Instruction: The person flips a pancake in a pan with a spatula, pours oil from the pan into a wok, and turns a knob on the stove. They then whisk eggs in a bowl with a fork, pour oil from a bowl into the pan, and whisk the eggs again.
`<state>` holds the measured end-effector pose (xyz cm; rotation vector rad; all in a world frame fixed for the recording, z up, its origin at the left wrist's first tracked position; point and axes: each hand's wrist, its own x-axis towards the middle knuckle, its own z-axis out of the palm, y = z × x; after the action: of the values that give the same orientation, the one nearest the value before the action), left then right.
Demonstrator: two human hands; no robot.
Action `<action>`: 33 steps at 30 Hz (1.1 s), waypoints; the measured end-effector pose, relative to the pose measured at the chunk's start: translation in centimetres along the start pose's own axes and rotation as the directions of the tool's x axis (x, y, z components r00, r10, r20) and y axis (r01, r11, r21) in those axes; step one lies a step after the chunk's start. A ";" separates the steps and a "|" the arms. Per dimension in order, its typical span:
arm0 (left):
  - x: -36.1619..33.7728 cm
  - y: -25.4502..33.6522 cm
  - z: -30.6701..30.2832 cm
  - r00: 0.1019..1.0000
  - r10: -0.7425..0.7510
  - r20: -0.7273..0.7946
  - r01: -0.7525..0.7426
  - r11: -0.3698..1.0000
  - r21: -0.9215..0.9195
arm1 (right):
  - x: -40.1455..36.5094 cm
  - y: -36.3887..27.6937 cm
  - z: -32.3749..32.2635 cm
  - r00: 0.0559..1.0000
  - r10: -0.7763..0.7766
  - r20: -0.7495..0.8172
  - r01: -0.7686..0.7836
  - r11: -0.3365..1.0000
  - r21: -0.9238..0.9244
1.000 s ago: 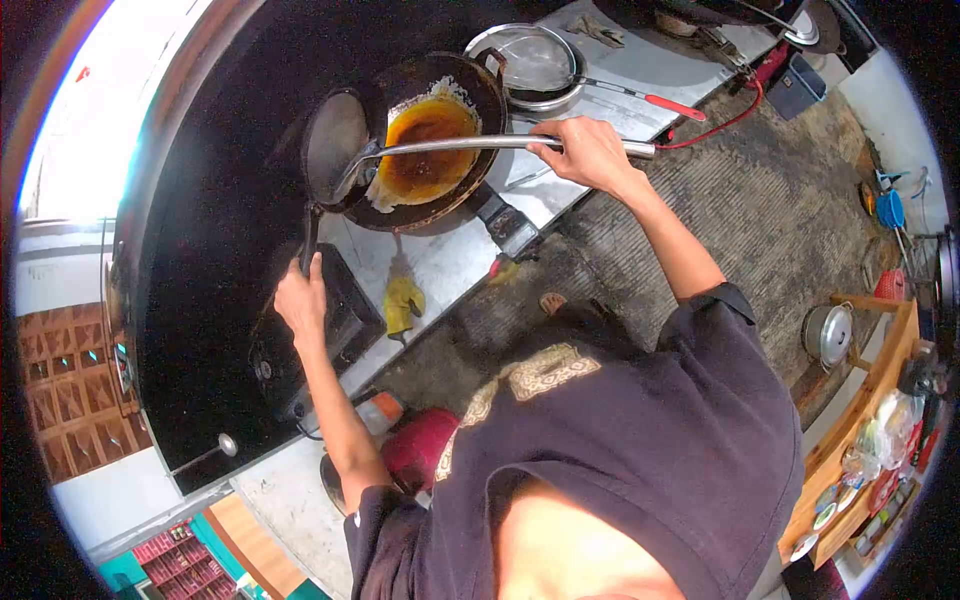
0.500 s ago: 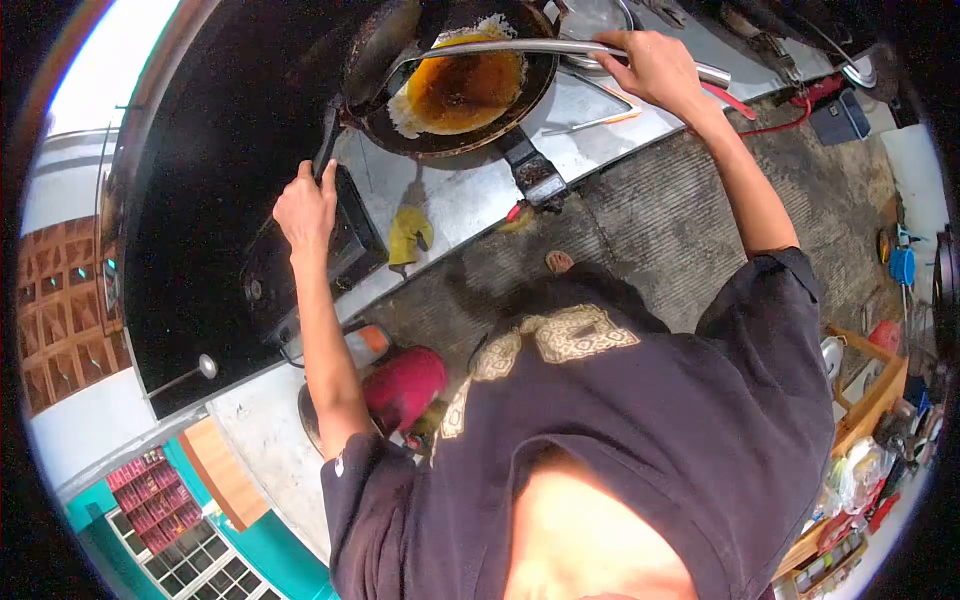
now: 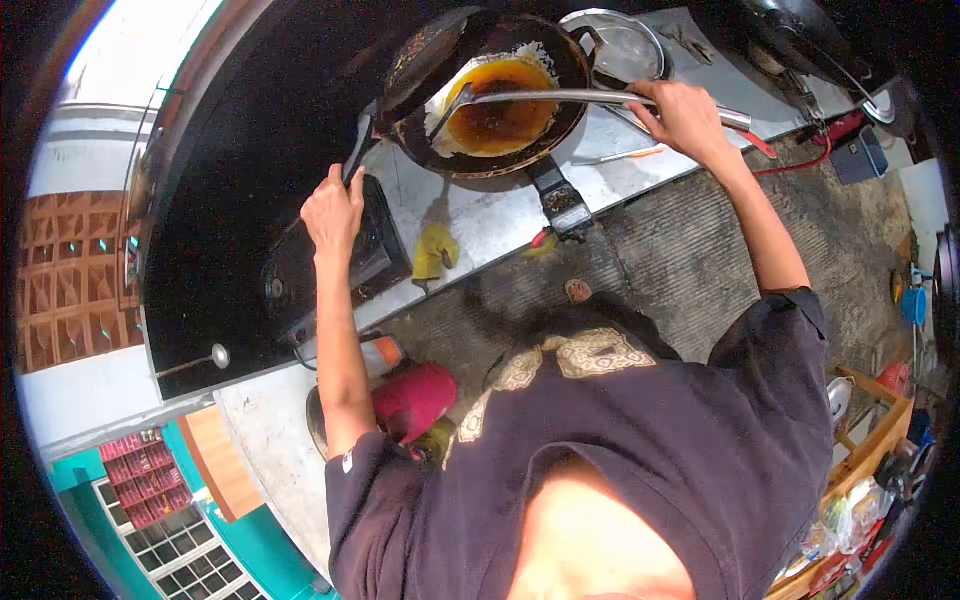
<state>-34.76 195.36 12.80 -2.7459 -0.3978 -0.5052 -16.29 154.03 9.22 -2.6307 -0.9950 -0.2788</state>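
My left hand [image 3: 334,216] is closed round the dark handle of a blackened pan [image 3: 430,60], which is tilted over the left side of a large wok. In the wok [image 3: 575,112] lies a brown and yellow liquid [image 3: 505,108] with a whitish rim. My right hand [image 3: 682,122] grips the long metal handle of a ladle [image 3: 560,96]; the ladle's head rests at the left part of the liquid. The wok sits over a burner [image 3: 565,205] on the metal counter.
A yellow-green cloth [image 3: 434,252] lies at the counter edge beside a black stove [image 3: 365,240]. Right of the wok are a metal bowl [image 3: 622,48] and a red-handled tool [image 3: 762,146]. A magenta object [image 3: 418,402] is near my left elbow.
The ladle's head has moved from the wok's left edge into the liquid. The view has shifted, so wok, counter and both hands appear further right and slightly lower.
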 end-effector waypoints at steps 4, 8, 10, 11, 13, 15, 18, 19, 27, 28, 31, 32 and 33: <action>0.0 0.3 -0.5 0.999 -0.002 0.036 0.001 1.000 0.029 | -1.1 0.6 0.8 0.998 0.028 -0.060 -0.026 0.999 0.022; 0.0 0.6 -0.6 0.998 0.005 0.059 -0.006 1.000 0.024 | -2.1 0.5 0.9 0.988 0.035 -0.154 -0.029 0.999 0.045; 0.0 0.8 -0.5 0.997 0.006 0.071 -0.007 1.000 0.020 | -2.3 0.2 1.1 0.990 0.073 -0.124 -0.067 0.996 0.055; 0.0 0.7 -0.5 0.997 -0.001 0.079 -0.001 1.000 0.022 | -2.5 0.1 1.3 0.989 0.086 -0.123 -0.077 0.994 0.072; 0.0 0.5 -0.4 0.996 0.008 0.086 -0.009 1.000 0.019 | -2.8 0.1 2.0 0.988 0.096 -0.125 -0.085 0.992 0.093; -0.1 0.6 -0.4 0.998 0.019 0.065 -0.020 0.999 0.025 | -3.4 0.1 2.7 0.987 0.102 -0.124 -0.088 0.990 0.113; -0.3 0.4 -0.4 0.999 0.014 0.049 -0.015 1.000 0.009 | -4.2 -0.2 3.1 0.991 0.130 -0.043 -0.125 0.987 0.099; -0.6 0.2 -0.4 1.000 0.012 0.029 -0.013 1.000 0.018 | -4.6 -0.3 3.2 0.990 0.134 -0.050 -0.129 0.987 0.092; -2.4 -2.0 1.5 0.994 0.032 -0.108 -0.036 0.999 -0.028 | -8.5 0.0 2.9 0.965 0.241 -0.098 -0.234 0.969 0.082; -2.5 -2.5 2.0 0.987 0.052 -0.152 -0.061 0.997 -0.049 | -8.9 0.0 3.1 0.953 0.289 -0.095 -0.276 0.952 0.131; -2.8 -2.7 2.6 0.999 -0.024 -0.044 0.022 0.999 -0.044 | -9.4 -0.5 1.6 0.939 0.321 -0.126 -0.305 0.943 0.132; -3.3 -2.5 2.6 0.999 -0.050 0.001 0.049 0.997 -0.067 | -10.0 -0.2 1.9 0.934 0.336 -0.123 -0.321 0.938 0.127; -3.4 -1.9 2.4 0.996 -0.077 0.035 0.080 0.993 -0.082 | -10.3 0.4 2.4 0.928 0.349 -0.130 -0.334 0.934 0.128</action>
<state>-37.68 197.19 9.87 -2.8309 -0.5049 -0.5090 -23.46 148.40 3.91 -2.5838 -0.4751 -0.3269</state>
